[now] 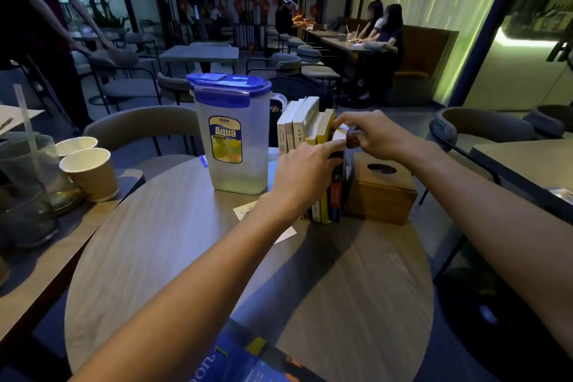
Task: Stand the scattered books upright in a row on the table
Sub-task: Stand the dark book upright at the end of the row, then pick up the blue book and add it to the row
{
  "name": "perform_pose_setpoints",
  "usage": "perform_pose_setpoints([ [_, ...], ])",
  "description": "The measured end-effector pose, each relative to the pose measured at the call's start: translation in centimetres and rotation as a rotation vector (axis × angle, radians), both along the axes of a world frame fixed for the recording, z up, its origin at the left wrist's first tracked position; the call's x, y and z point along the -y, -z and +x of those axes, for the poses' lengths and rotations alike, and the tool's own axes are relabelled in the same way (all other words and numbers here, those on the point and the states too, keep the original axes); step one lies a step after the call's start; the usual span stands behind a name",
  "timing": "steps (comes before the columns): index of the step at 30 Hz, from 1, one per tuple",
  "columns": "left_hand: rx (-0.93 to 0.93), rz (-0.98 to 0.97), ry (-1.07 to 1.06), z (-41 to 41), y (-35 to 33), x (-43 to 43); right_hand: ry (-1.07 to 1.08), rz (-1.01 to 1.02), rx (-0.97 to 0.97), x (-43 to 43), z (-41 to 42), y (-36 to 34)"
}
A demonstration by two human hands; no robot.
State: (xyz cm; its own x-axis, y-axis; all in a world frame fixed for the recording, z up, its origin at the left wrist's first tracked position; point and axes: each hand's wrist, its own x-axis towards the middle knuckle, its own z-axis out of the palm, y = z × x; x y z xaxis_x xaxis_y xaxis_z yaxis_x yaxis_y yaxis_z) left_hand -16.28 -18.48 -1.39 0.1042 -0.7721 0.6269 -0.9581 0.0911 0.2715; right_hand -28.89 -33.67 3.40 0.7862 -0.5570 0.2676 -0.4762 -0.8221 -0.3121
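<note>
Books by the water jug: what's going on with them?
A person is lining up books on a round wooden table. A row of books stands upright between a plastic jug and a wooden tissue box. Both hands are on the end book next to the box: the left hand holds its near side and the right hand pinches its top. A blue book lies flat at the table's near edge, not yet in the row.

Matt wood-grain table (pixel 173 245), translucent plastic pitcher (pixel 235 146)
</note>
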Motion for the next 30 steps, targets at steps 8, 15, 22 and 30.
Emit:
perform_pose_setpoints([
  [8, 0.015, 0.051, 0.011, 0.5, 0.4, -0.6, 0.02, 0.074, 0.082, -1.0, -0.5, 1.1],
  [15, 0.018, 0.055, 0.056, 1.3, -0.3, -2.0, 0.015, -0.018, 0.154, -2.1, -1.3, 1.2],
  [22, 0.025, 0.162, 0.086, 3.3, -1.5, -5.7, -0.114, -0.127, 0.223, -5.9, -1.1, -1.4],
  [30, -0.018, 0.41, 0.124, 6.5, -0.9, -11.6, -0.29, -0.013, -0.036, -14.4, -0.6, 0.5],
])
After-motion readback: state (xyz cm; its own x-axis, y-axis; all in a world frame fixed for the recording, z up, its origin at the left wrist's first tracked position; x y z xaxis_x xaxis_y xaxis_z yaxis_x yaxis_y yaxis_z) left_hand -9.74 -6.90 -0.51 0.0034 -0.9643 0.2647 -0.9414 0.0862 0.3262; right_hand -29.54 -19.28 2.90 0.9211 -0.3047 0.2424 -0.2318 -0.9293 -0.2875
